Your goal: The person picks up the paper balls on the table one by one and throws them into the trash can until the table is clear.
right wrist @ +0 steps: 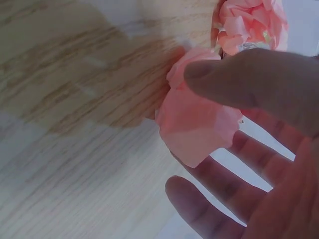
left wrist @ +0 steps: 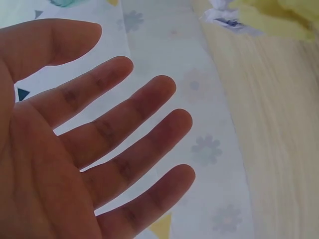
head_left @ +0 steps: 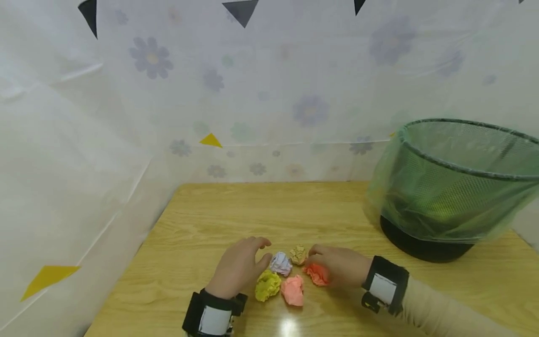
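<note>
My right hand (head_left: pixel 338 264) has its thumb and fingers around an orange-red crumpled paper ball (head_left: pixel 317 274), which looks pink in the right wrist view, with the thumb (right wrist: pixel 224 82) lying across its near side. My left hand (head_left: pixel 237 264) hovers left of the group, fingers spread and palm bare in the left wrist view. Closest to it are a white paper ball (head_left: pixel 280 263) and a yellow-green paper ball (head_left: pixel 267 286). A tan paper ball (head_left: pixel 298 255) sits at the back of the group, and a pink paper ball (head_left: pixel 293 290) at the front.
A black mesh bin (head_left: pixel 425 245) lined with a translucent green bag (head_left: pixel 404 187) stands at the right on the wooden table (head_left: pixel 252 210). Something yellowish shows through its side. Flower-patterned sheeting (head_left: pixel 269 93) hangs behind and to the left.
</note>
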